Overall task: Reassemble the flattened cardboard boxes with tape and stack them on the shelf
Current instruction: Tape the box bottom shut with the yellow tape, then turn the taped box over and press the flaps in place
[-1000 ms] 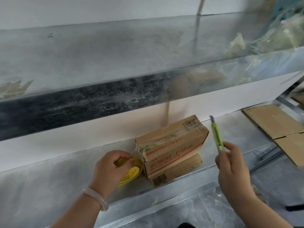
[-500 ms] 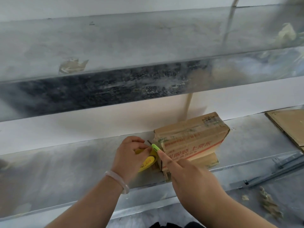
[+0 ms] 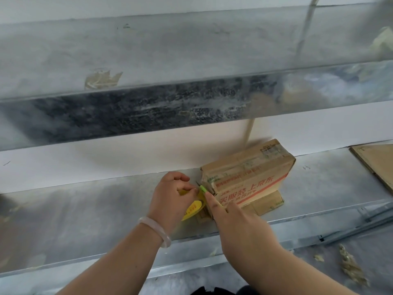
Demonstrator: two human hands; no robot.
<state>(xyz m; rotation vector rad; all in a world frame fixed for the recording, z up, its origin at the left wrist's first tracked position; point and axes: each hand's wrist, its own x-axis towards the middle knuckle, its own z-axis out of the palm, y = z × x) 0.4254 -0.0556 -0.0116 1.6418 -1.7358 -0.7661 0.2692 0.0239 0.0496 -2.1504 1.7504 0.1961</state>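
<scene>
Right hand [image 3: 238,226], gripping green plastic utility knife [image 3: 203,189], arrives from the right at left end of brown cardboard box [image 3: 251,173] on grey metal shelf [image 3: 85,209] | left hand [image 3: 170,196] clasps yellow tape roll [image 3: 192,207] | tape cut likely next.

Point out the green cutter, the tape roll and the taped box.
green cutter [image 3: 203,189], head view, body near blade.
tape roll [image 3: 193,207], head view, yellow core label.
taped box [image 3: 248,167], head view, top face.
</scene>
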